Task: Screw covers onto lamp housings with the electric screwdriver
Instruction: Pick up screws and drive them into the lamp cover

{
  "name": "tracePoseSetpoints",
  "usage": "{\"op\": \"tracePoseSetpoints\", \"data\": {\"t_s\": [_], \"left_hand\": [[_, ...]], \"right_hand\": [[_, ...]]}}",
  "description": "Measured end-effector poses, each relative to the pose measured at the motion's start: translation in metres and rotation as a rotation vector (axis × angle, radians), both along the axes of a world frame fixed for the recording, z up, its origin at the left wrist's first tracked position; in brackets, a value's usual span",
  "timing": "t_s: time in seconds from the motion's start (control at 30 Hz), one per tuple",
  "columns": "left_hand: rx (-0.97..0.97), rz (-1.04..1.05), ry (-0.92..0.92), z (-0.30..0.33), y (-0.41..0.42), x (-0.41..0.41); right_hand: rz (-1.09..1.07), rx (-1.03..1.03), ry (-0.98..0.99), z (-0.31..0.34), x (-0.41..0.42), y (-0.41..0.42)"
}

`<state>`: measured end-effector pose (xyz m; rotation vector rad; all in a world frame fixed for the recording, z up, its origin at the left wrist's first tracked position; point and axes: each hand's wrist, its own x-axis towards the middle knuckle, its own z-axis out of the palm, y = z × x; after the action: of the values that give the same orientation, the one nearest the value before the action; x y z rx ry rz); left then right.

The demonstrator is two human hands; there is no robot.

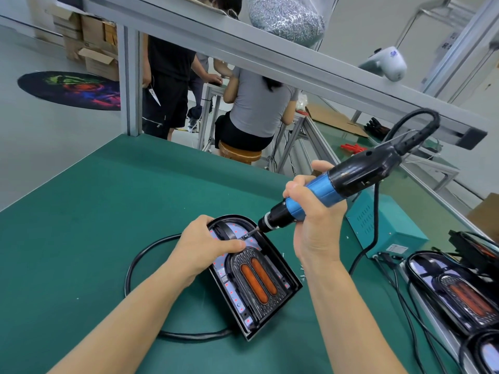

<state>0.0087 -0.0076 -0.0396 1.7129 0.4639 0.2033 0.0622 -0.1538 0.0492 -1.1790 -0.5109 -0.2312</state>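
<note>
A black arch-shaped lamp housing (pixel 280 276) with two orange lenses lies on the green mat in front of me. My left hand (pixel 205 247) grips its upper left edge, thumb laid across the inner cover. My right hand (pixel 313 211) grips the blue and black electric screwdriver (pixel 337 184), tilted down to the left. Its bit tip (pixel 249 233) touches the cover near the top of the arch, just above my left thumb. A black cable (pixel 140 260) loops from the housing across the mat.
A teal power box (pixel 388 228) stands at the right, with the screwdriver cord hanging to it. More lamp housings (pixel 453 290) lie along the right edge. A bag of screws (pixel 286 17) hangs above. People work at another bench behind the frame.
</note>
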Motion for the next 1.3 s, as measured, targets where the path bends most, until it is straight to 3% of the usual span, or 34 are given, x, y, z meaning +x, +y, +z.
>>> {"op": "tracePoseSetpoints", "data": {"t_s": [0.17, 0.57, 0.7, 0.83, 1.3], "left_hand": [[0.004, 0.005, -0.009, 0.002, -0.001, -0.001], [-0.065, -0.008, 0.084, -0.002, 0.008, -0.007], [0.196, 0.027, 0.065, 0.007, 0.005, -0.008], [0.359, 0.077, -0.127, 0.022, -0.008, -0.015], [-0.085, 0.055, -0.348, 0.034, -0.019, -0.019]], "right_hand": [[0.021, -0.04, 0.006, -0.001, -0.002, 0.001], [0.009, 0.087, 0.087, -0.002, 0.002, -0.005], [0.019, 0.167, 0.122, 0.003, 0.002, -0.009], [0.029, 0.243, 0.13, 0.009, 0.001, -0.014], [0.108, 0.39, 0.181, 0.021, -0.008, -0.024]]}}
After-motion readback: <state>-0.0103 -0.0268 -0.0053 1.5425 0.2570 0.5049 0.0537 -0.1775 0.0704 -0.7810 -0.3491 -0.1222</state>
